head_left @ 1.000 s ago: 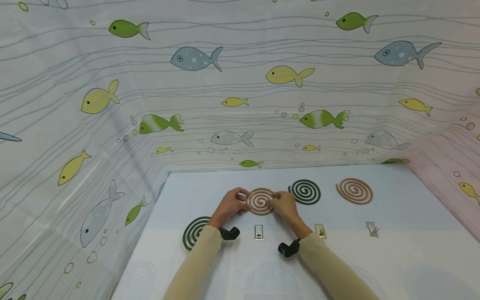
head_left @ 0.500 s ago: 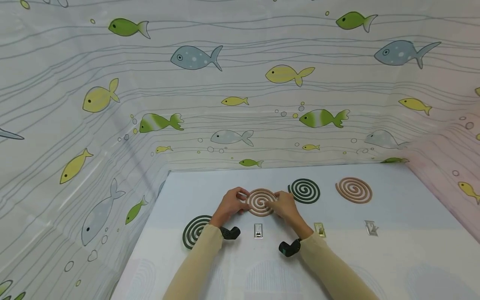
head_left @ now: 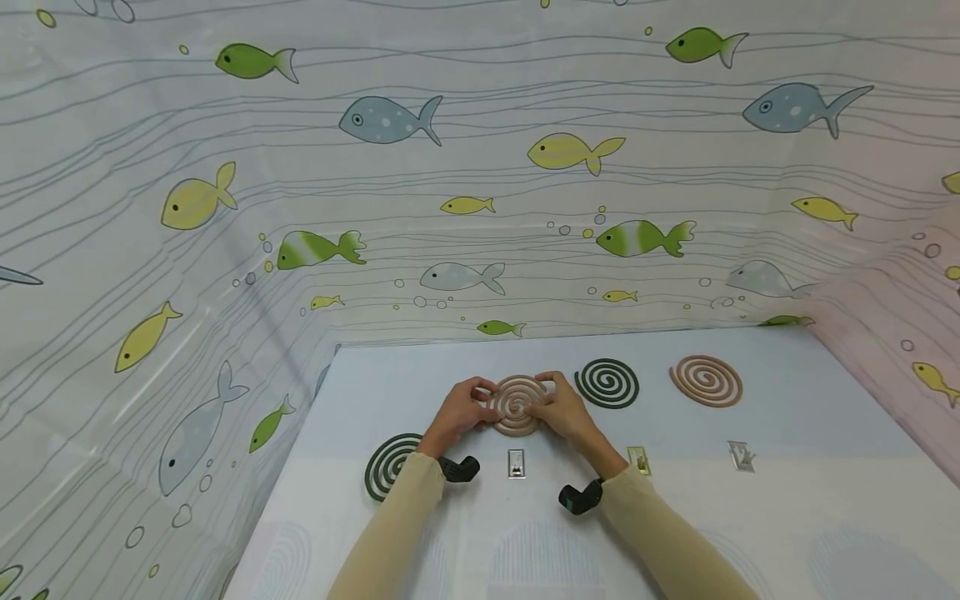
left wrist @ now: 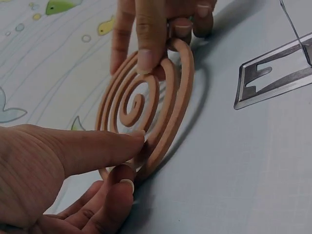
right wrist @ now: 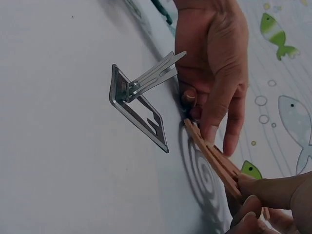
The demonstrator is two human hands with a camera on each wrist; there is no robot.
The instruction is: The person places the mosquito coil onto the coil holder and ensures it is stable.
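Over the far part of the white table (head_left: 480, 575), somewhat left of the middle of its far edge, a person's two bare hands are holding a thin reddish-brown spiral coil (head_left: 517, 407) between them. The left hand (head_left: 457, 417) is gripping the coil's left rim, its thumb lying across the near face and other fingers bending behind; the right hand (head_left: 562, 411) is pinching the right side in the same way — thumb in front, fingers at the back. The wrist views are showing the coil tilted and raised off the table, casting a soft shadow below. A dark green spiral coil (head_left: 393, 467) is lying toward the table's left edge, partly hidden by the pale beige left sleeve (head_left: 397, 533). Just beyond the right hand, a second dark green coil (head_left: 607, 383) is lying flat, and a second reddish-brown coil (head_left: 706, 381) is resting nearer the far right corner. Closer to the near edge than the held coil, three small metal stands are sitting in a loose row: a silver one (head_left: 516, 463) nearest the hands, a yellowish one (head_left: 639, 461) beside the right forearm, and another silver one (head_left: 741, 456) toward the right edge.
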